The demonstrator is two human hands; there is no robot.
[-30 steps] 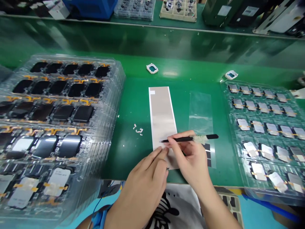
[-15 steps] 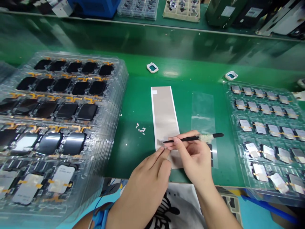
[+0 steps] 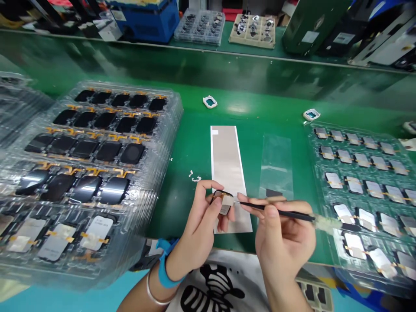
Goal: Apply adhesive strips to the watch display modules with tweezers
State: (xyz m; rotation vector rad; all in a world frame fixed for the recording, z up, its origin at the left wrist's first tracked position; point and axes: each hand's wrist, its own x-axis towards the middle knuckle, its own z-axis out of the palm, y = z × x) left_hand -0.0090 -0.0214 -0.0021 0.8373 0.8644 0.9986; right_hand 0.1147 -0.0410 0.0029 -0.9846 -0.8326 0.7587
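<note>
"What is in the left hand (image 3: 201, 223)?"

"Its fingers are closed on a small, dark-rimmed, rounded-square module with a grey back (image 3: 225, 209), above the near part of a long beige paper sheet with white edges (image 3: 225, 160)."

"And the right hand (image 3: 282, 238)?"

"Its fingers pinch a slim, black, pointed tool with pale wrapping toward its right end (image 3: 294, 215). The tip points left, right at the module's edge; I can't tell whether it touches."

"What lies around them on the green counter (image 3: 182, 208)?"

"To the left, a tall stack of clear plastic trays (image 3: 169, 173) with rows of dark modules on top; to the right of the sheet, a clear plastic film (image 3: 277, 156); farther right, a clear plastic tray of pale-backed modules (image 3: 325, 193)."
</note>
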